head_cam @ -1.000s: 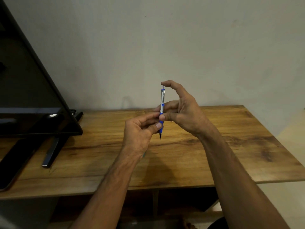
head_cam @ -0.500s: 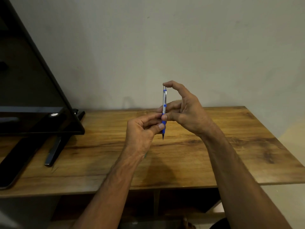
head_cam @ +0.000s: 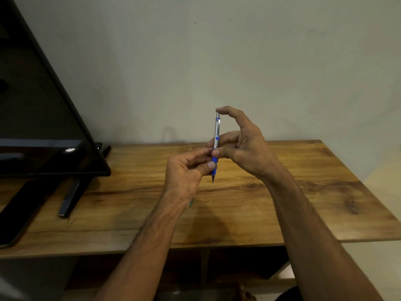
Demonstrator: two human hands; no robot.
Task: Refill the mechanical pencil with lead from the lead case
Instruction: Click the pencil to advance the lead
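A silver mechanical pencil [head_cam: 216, 131] with a blue grip stands upright in the air above the wooden table [head_cam: 271, 198], tip down. My left hand [head_cam: 186, 172] pinches its blue grip near the tip. My right hand [head_cam: 243, 144] holds the barrel between thumb and middle fingers, and its index finger rests on the top end. A small green sliver [head_cam: 191, 204] shows under my left wrist, perhaps the lead case; most of it is hidden.
A black flat screen [head_cam: 43, 127] on a black stand [head_cam: 71, 196] fills the table's left side. The plain wall rises right behind the table. The table's right edge drops off to a pale floor [head_cam: 382, 192].
Both hands and the pencil hold nearly the same pose; the view has shifted slightly, nothing else moved.
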